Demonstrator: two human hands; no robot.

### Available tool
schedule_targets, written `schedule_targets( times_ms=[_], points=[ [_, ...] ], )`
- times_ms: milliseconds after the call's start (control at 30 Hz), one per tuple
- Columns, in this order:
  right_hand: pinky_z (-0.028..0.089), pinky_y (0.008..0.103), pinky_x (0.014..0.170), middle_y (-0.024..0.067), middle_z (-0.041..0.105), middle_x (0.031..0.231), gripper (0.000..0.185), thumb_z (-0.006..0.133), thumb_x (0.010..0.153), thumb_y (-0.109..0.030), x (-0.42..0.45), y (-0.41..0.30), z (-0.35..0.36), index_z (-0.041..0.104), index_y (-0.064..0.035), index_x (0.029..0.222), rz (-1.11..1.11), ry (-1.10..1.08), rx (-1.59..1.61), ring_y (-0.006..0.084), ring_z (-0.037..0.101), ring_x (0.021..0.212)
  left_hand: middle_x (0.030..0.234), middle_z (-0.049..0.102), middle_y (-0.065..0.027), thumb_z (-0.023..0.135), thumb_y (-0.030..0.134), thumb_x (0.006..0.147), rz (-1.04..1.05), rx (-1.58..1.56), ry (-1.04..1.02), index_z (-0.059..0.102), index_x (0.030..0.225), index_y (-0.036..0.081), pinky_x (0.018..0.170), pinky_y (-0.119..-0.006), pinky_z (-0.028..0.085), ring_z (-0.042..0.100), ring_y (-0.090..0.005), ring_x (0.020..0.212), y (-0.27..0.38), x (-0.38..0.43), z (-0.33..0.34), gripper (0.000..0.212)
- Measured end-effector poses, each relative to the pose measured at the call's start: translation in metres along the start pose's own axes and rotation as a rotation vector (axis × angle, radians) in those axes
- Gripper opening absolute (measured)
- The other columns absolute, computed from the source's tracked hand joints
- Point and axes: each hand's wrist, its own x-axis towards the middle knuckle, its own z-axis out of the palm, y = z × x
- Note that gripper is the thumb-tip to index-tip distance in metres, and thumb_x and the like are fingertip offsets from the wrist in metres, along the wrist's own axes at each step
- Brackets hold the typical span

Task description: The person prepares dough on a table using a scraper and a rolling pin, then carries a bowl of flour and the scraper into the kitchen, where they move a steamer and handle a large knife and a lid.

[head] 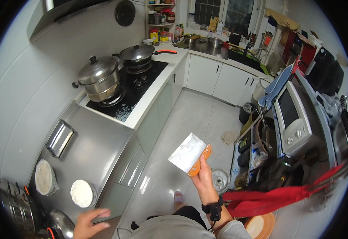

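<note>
My right hand (204, 177) grips the orange handle of a dough scraper (186, 152) out over the floor. White smears, perhaps flour, mark its rectangular metal blade. At the bottom left, my left hand (88, 222) is empty, its fingers apart by the front edge of the stainless steel counter (102, 140). Just beyond that hand stands a round bowl of white powder (82, 193) that looks like flour. A plastic-wrapped container (44, 177) with pale contents sits further left. Behind them lies a shiny rectangular metal box (59, 139) against the wall side.
A steel steamer pot (99, 79) and a lidded pan (136, 55) occupy the black gas hob (132, 89). Stacked metal cookware (18, 203) borders the counter's left end. At right, a rack holds a microwave (293, 119); a red cloth (269, 200) hangs near my right arm.
</note>
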Motion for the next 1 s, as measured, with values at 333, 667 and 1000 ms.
schedule_targets(
  times_ms=[333, 667, 1000],
  points=[
    [0.045, 0.0330, 0.082, 0.0045, 0.052, 0.105, 0.021, 0.047, 0.090, -0.015, 0.178, -0.114, 0.001, 0.044, -0.0062, 0.109, -0.034, -0.077, -0.118, 0.0162, 0.053, 0.095, 0.111, 0.054, -0.0154, 0.054, 0.012, 0.086, -0.112, -0.731, -0.255, 0.047, 0.118, -0.002, 0.084, -0.033, 0.047, 0.055, -0.0230, 0.100, 0.048, 0.390, 0.120, 0.036],
    [0.044, 0.0294, 0.080, 0.0033, 0.053, 0.098, 0.021, 0.049, 0.089, -0.010, 0.438, -0.196, 0.031, 0.044, -0.0070, 0.109, -0.075, -0.047, -0.186, 0.0134, 0.053, 0.090, 0.105, 0.057, -0.0138, 0.055, 0.020, 0.086, -0.093, -0.980, -0.260, 0.049, 0.108, -0.003, 0.080, -0.033, 0.049, 0.058, -0.0218, 0.092, 0.123, 0.725, 0.173, 0.032],
    [0.044, 0.0274, 0.077, 0.0045, 0.055, 0.096, 0.017, 0.050, 0.089, -0.012, 0.670, -0.342, 0.045, 0.049, -0.0041, 0.103, -0.218, 0.052, -0.396, 0.0131, 0.054, 0.088, 0.103, 0.058, -0.0125, 0.055, 0.015, 0.085, 0.007, -1.046, -0.222, 0.047, 0.111, -0.002, 0.086, -0.036, 0.046, 0.057, -0.0216, 0.093, 0.250, 0.996, 0.198, 0.032]
  ],
)
